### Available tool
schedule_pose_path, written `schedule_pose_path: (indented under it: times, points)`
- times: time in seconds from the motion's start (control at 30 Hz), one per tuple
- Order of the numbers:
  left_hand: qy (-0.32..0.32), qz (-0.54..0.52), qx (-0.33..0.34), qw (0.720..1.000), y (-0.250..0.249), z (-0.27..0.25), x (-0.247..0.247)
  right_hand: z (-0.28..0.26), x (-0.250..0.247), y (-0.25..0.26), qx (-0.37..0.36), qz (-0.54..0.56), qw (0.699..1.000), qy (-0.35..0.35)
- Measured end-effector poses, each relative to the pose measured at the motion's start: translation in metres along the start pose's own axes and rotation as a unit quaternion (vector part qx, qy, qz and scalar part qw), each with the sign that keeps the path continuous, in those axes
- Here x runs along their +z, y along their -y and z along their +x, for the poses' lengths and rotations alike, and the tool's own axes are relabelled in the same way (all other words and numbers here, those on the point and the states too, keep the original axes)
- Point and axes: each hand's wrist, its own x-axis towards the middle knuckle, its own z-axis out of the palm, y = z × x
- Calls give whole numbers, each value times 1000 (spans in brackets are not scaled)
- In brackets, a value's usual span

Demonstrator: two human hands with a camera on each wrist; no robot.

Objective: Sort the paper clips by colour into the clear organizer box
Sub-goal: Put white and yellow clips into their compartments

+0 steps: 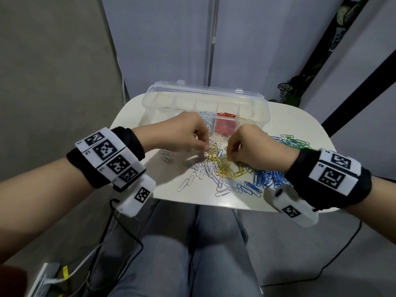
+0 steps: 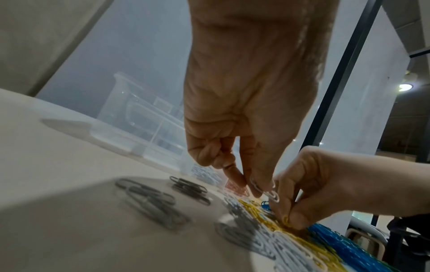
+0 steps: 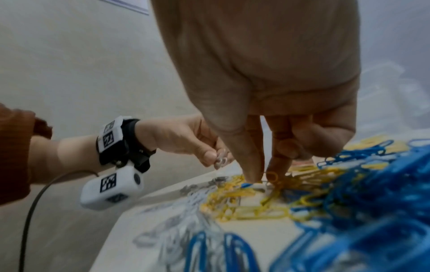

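On far box (image 1: 205, 91): red and white clips already filling compartments. Near, left hand (image 1: 184, 133) pinching white clip (image 2: 273, 195), right hand (image 1: 255, 146) pinching yellow clip (image 3: 272, 176); mixed pile (image 1: 235, 174) still waiting.

- Table (image 1: 295, 125): cream white.
- Organizer box (image 1: 260, 112): clear; red clips (image 1: 225, 125) in one compartment.
- Loose clips: yellow (image 1: 222, 166), blue (image 1: 267, 176), green (image 1: 297, 143), white (image 1: 201, 170).
- Wristbands (image 1: 105, 155): black, white tags with black square patterns.
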Motion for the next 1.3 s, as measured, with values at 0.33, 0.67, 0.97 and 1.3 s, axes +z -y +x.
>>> schedule_pose_path:
  times: [0.33,0.67,0.97,1.3]
  points:
    - [9,50,16,999,1,0,3,-12,-31,-17,-15,67,997,45]
    - [45,153,102,982,-25,3,22,-11,-12,-17,-95,-33,989,106]
    - [54,181,118,975,-29,9,30,-9,-10,-21,-110,-44,990,78]
    - [41,205,134,969,-28,9,36,-21,-27,-19,-44,49,996,54]
